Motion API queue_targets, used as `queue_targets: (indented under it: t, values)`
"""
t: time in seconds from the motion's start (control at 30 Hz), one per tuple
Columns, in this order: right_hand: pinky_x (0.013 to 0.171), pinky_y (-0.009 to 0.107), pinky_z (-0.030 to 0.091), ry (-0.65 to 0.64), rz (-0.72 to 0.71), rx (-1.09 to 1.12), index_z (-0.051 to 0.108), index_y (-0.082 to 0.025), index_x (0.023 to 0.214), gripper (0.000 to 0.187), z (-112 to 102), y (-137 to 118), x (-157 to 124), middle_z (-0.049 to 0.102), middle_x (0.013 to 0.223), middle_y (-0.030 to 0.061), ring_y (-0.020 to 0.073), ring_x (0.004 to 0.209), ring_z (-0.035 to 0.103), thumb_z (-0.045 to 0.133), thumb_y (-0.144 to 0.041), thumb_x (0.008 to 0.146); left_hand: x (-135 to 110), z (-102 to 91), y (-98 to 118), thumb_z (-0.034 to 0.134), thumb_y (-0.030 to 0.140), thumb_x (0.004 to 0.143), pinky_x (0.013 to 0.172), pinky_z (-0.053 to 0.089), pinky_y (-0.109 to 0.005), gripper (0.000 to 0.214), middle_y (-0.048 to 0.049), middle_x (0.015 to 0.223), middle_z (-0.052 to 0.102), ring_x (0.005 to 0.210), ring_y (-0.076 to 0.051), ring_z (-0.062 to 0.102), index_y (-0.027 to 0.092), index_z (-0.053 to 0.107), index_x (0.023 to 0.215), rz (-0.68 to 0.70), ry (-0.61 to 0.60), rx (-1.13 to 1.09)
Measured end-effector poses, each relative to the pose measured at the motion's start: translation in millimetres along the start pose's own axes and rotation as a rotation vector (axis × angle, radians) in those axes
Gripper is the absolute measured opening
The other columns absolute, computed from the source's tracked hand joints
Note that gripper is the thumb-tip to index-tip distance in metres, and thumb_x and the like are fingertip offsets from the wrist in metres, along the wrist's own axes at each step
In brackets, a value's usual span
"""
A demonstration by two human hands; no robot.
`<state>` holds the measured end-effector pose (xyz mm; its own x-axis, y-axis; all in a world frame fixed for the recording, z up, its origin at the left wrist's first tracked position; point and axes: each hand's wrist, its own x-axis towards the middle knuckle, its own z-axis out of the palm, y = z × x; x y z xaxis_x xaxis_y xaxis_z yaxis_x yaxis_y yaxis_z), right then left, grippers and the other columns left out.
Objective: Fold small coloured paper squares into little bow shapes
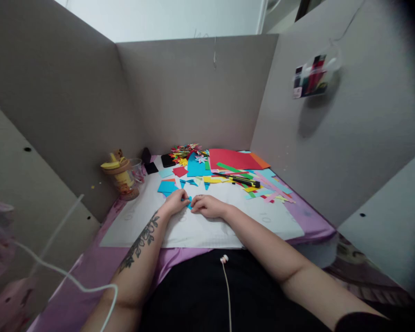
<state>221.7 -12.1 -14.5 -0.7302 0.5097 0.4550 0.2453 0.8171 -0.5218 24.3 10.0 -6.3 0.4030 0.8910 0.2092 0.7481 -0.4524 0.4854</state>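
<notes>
Between my two hands is a small piece of blue paper (190,205), partly hidden by the fingers. My left hand (175,201) pinches its left side, while the curled fingers of my right hand (207,205) press on its right side. Both hands rest low over a large white sheet (138,233). Just beyond my left hand lie blue paper squares (167,186). Small folded blue pieces (189,182) sit a little farther off, beside yellow strips (217,180).
A yellow and black cutter knife (244,180) lies among coloured paper strips (269,184) at the right. Behind are red sheets (231,159) and a pile of folded paper stars (186,150). A bear-decorated cup (122,177) stands left. Grey partitions (197,92) enclose the table.
</notes>
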Motion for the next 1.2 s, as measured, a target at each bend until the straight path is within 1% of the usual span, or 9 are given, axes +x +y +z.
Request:
queue_targets:
  t: [0.1, 0.23, 0.43, 0.6, 0.7, 0.97, 1.07, 1.13, 1.2]
  values:
    - [0.084, 0.029, 0.047, 0.011, -0.031, -0.010, 0.072, -0.018, 0.082, 0.016, 2, 1, 0, 0.065, 0.093, 0.0065, 0.0154, 0.088, 0.060, 0.057, -0.016, 0.079, 1, 3.0, -6, 0.059, 0.024, 0.069, 0.065, 0.041, -0.025, 0.017, -0.0019, 0.082, 0.058, 0.074, -0.014, 0.052, 0.017, 0.056, 0.084, 0.012, 0.041, -0.029]
    - [0.089, 0.033, 0.045, 0.031, -0.082, -0.043, 0.071, -0.021, 0.078, 0.016, 2, 0, 2, 0.068, 0.089, 0.0051, 0.0171, 0.092, 0.059, 0.057, -0.014, 0.077, 3, 2.1, -11, 0.058, 0.025, 0.072, 0.069, 0.042, -0.026, 0.024, -0.0037, 0.087, 0.059, 0.078, -0.016, 0.054, 0.019, 0.059, 0.095, 0.011, 0.067, -0.066]
    - [0.089, 0.033, 0.045, 0.035, -0.082, -0.023, 0.069, -0.019, 0.077, 0.019, 2, -7, 3, 0.069, 0.087, 0.0053, 0.0167, 0.092, 0.059, 0.053, -0.010, 0.077, 3, -1.6, -11, 0.058, 0.029, 0.075, 0.071, 0.043, -0.028, 0.024, -0.0057, 0.089, 0.059, 0.079, -0.018, 0.056, 0.021, 0.067, 0.096, -0.014, 0.067, -0.057]
    - [0.083, 0.031, 0.046, -0.040, -0.045, -0.145, 0.065, -0.017, 0.080, 0.022, 3, -17, 3, 0.065, 0.090, 0.0060, 0.0173, 0.091, 0.058, 0.049, -0.004, 0.073, 4, -1.4, -12, 0.057, 0.027, 0.075, 0.072, 0.043, -0.028, 0.023, -0.0060, 0.089, 0.061, 0.078, -0.018, 0.056, 0.021, 0.069, 0.094, 0.003, 0.074, -0.039]
    - [0.081, 0.030, 0.045, -0.064, -0.034, -0.207, 0.062, -0.017, 0.081, 0.021, 5, -22, 3, 0.064, 0.091, 0.0062, 0.0174, 0.090, 0.057, 0.047, -0.004, 0.074, 3, -1.9, -12, 0.057, 0.026, 0.075, 0.073, 0.044, -0.028, 0.023, -0.0064, 0.091, 0.061, 0.079, -0.018, 0.056, 0.020, 0.069, 0.093, 0.013, 0.071, -0.049]
    - [0.080, 0.030, 0.042, -0.110, 0.029, -0.255, 0.059, -0.017, 0.083, 0.019, 8, -23, 4, 0.063, 0.097, 0.0076, 0.0190, 0.095, 0.051, 0.046, -0.006, 0.076, 2, -2.2, -14, 0.056, 0.024, 0.073, 0.075, 0.044, -0.029, 0.023, -0.0066, 0.092, 0.063, 0.082, -0.018, 0.057, 0.019, 0.069, 0.091, 0.024, 0.073, -0.074]
    - [0.077, 0.028, 0.041, -0.130, 0.076, -0.251, 0.059, -0.017, 0.087, 0.020, 10, -22, 8, 0.062, 0.091, 0.0073, 0.0191, 0.092, 0.048, 0.046, -0.006, 0.075, 2, -1.9, -15, 0.057, 0.021, 0.071, 0.074, 0.044, -0.028, 0.024, -0.0063, 0.092, 0.065, 0.080, -0.018, 0.057, 0.018, 0.069, 0.092, 0.004, 0.072, -0.138]
    - [0.076, 0.027, 0.040, -0.138, 0.117, -0.244, 0.058, -0.017, 0.087, 0.020, 11, -21, 12, 0.060, 0.085, 0.0069, 0.0189, 0.088, 0.047, 0.045, -0.007, 0.076, 1, -2.9, -15, 0.057, 0.020, 0.068, 0.072, 0.045, -0.027, 0.027, -0.0063, 0.092, 0.066, 0.077, -0.017, 0.058, 0.016, 0.068, 0.093, -0.022, 0.078, -0.230]
    - [0.074, 0.026, 0.040, -0.138, 0.169, -0.224, 0.058, -0.016, 0.087, 0.020, 12, -20, 15, 0.058, 0.084, 0.0069, 0.0182, 0.085, 0.047, 0.045, -0.007, 0.075, 0, -5.1, -14, 0.056, 0.021, 0.069, 0.072, 0.046, -0.027, 0.028, -0.0066, 0.094, 0.067, 0.077, -0.017, 0.058, 0.015, 0.067, 0.094, -0.070, 0.108, -0.342]
